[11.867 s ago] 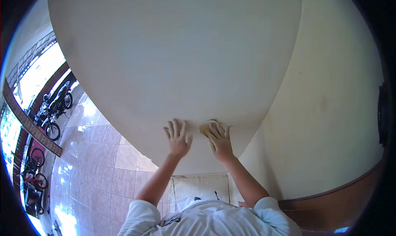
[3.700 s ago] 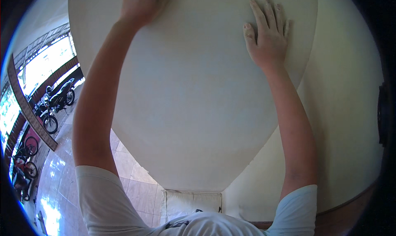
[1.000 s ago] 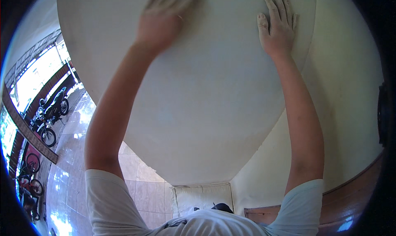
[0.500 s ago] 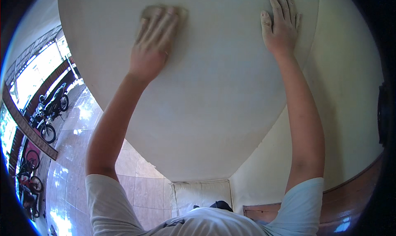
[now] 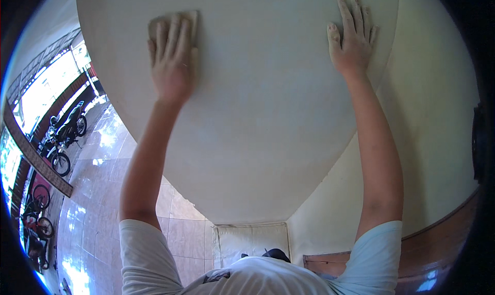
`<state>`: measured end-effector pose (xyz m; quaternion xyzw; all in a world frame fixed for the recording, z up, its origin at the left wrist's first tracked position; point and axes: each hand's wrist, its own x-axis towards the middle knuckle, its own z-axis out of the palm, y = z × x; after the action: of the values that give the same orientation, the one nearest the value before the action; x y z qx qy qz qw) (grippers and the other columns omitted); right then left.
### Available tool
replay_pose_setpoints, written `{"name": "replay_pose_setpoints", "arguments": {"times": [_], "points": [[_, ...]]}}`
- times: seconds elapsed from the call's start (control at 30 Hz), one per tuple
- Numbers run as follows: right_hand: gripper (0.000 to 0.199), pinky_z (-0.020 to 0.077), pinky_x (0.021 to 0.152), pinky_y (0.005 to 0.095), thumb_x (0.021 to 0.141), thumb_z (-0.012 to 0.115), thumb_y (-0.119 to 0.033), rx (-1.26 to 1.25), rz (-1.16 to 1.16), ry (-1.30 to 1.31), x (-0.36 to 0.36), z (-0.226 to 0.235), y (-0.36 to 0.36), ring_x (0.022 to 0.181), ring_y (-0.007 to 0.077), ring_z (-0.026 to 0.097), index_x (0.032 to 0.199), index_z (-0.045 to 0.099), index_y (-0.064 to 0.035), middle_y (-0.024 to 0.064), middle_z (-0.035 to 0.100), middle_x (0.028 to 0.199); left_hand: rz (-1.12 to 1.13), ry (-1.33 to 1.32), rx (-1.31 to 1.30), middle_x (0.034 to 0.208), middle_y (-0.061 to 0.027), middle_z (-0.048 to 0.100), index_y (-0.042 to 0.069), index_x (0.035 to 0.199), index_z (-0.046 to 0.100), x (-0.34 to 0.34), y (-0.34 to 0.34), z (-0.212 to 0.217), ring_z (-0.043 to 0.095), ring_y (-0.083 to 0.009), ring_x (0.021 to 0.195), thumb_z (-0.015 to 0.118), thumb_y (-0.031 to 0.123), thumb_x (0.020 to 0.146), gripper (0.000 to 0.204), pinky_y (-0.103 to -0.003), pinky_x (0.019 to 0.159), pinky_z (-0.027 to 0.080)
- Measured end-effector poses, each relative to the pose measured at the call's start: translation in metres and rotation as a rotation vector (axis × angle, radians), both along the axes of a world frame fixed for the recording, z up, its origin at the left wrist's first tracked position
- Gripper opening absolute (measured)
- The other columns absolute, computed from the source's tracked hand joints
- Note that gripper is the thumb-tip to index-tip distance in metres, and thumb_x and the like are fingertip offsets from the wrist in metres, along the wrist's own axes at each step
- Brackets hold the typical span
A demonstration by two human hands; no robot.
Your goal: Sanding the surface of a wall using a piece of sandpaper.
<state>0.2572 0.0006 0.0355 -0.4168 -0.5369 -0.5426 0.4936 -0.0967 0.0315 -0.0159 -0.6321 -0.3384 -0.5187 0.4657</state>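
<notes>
Glossy tiled floor (image 5: pixel 188 236), pinkish-beige, brightly reflecting; motorcycle (image 5: pixel 66 135), bicycle (image 5: pixel 37 218) standing along left edge.

Left hand (image 5: pixel 172 63) farther left (pad (image 5: pixel 194 23) too)

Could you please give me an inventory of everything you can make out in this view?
Main wall face: one, off-white, centre
Side wall: one, cream, right
Pad: one, beige, upper left, against the main wall face
Tiled floor: one, pinkish-beige, lower left
Motorcycle: at least one, dark, far left
Bicycle: at least one, reddish, below the motorcycle
Post: one, brown, left
Padded square: one, whitish, bottom centre
Brown panel: one, brown, lower right
Unclear object: one, dark, right edge
Shirt: one, white, bottom
Left hand: one, dusty, over the pad
Right hand: one, dusty, flat, upper right
</notes>
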Motion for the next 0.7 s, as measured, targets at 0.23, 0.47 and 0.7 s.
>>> {"name": "replay_pose_setpoints", "arguments": {"times": [0.23,0.47,0.7], "points": [[0.054,0.0134,0.112,0.0601,0.095,0.046,-0.038,-0.018,-0.016,-0.032,0.005,-0.003,-0.004,0.143,0.0294,0.022,0.146,0.033,-0.0298,0.0014,0.029,0.154,0.03,0.045,-0.081,0.15,-0.0075,0.036,0.014,0.14,0.046,-0.019,-0.005,-0.006,0.029,-0.0304,0.141,0.057,0.014,0.089,0.052,-0.053,0.114,0.022],[0.054,0.0142,0.111,0.0623,0.094,0.044,-0.044,-0.001,-0.011,-0.046,0.026,-0.01,0.007,0.142,0.0306,0.024,0.145,0.035,-0.031,0.0009,0.03,0.153,-0.036,0.147,-0.171,0.148,-0.0077,0.04,0.018,0.137,0.05,-0.034,0.002,-0.048,0.032,-0.0342,0.139,0.056,0.012,0.082,0.056,-0.056,0.11,0.026],[0.053,0.0147,0.111,0.062,0.095,0.04,-0.046,-0.012,-0.017,-0.041,0.026,-0.011,0.005,0.142,0.0307,0.025,0.145,0.035,-0.0306,0.0013,0.032,0.152,-0.007,0.439,-0.238,0.15,-0.0072,0.036,0.019,0.14,0.046,-0.025,-0.005,-0.088,0.03,-0.0349,0.14,0.058,0.012,0.081,0.061,-0.055,0.111,0.024]]}}
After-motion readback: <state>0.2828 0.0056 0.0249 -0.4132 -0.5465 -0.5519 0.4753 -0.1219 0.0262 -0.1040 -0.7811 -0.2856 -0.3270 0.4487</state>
